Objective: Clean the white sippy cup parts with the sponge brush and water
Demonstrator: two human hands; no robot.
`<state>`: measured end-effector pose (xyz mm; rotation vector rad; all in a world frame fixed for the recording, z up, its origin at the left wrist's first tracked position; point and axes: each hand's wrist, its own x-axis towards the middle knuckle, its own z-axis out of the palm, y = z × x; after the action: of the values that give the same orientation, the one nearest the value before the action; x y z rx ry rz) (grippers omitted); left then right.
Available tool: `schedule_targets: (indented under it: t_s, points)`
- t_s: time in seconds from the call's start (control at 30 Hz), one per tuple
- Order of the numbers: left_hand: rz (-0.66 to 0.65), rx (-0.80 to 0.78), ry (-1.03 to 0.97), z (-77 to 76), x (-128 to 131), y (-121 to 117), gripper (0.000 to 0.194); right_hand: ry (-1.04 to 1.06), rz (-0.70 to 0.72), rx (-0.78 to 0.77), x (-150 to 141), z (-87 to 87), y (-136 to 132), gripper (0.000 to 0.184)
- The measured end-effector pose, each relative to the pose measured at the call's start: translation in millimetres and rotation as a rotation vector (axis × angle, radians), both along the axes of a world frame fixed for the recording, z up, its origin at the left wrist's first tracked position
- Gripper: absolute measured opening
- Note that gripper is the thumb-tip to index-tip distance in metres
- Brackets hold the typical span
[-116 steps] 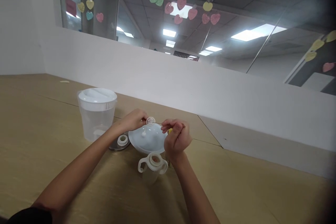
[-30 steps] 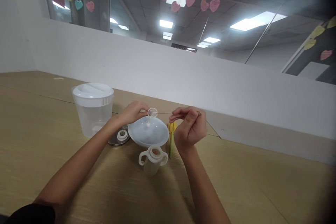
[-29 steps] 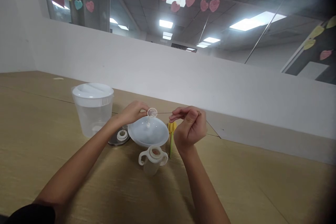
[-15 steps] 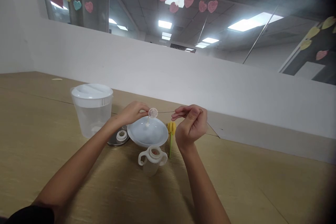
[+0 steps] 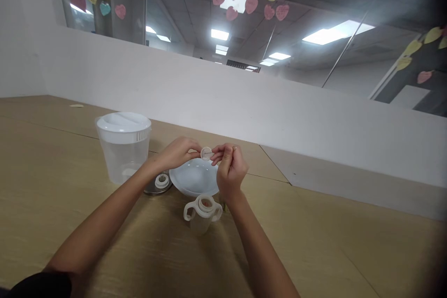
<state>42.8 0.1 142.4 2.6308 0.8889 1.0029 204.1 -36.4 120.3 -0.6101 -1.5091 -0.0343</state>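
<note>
My left hand (image 5: 184, 150) pinches a small round whitish translucent piece (image 5: 206, 153) above a white bowl (image 5: 192, 179). My right hand (image 5: 231, 165) is closed on a thin dark rod (image 5: 208, 153), whose visible end meets the round piece; I cannot tell whether it goes inside. In front of the bowl stands a two-handled translucent cup (image 5: 201, 222) with its top open and something reddish inside. Left of the bowl, a white ring-shaped part (image 5: 162, 180) sits on a dark round plate (image 5: 152, 189). My right hand and wrist mostly hide a yellow-headed brush with a green handle.
A large clear pitcher (image 5: 123, 163) with a white lid stands left of the bowl, behind my left forearm. A flat pale scrap (image 5: 76, 105) lies at the back left of the wooden table (image 5: 331, 242). Behind runs a white wall (image 5: 209, 98) below a window with heart-shaped notes.
My right hand has moved left, close to the round piece, and less of the thin rod shows. It now covers most of the yellow brush. My left hand has shifted slightly right.
</note>
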Motion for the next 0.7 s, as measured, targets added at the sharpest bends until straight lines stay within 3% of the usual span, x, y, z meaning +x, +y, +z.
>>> schedule_targets:
  t_s: [0.17,0.37,0.47,0.7]
  points:
    - [-0.002,-0.016,-0.035,3.3,-0.8,-3.3,0.025,-0.177,-0.158,0.13,-1.1,-0.6,6.1,0.026]
    - [-0.034,-0.066,-0.062,2.0,-2.5,-1.4,0.025,-0.265,-0.204,0.067,-2.3,-1.5,13.2,0.024]
    - [-0.058,-0.098,-0.07,1.2,-2.1,-0.2,0.025,-0.196,-0.2,0.051,5.4,6.6,11.3,0.026]
    - [-0.12,-0.113,-0.122,-0.8,9.6,-0.8,0.02,0.085,-0.276,0.077,45.0,44.0,-5.6,0.029]
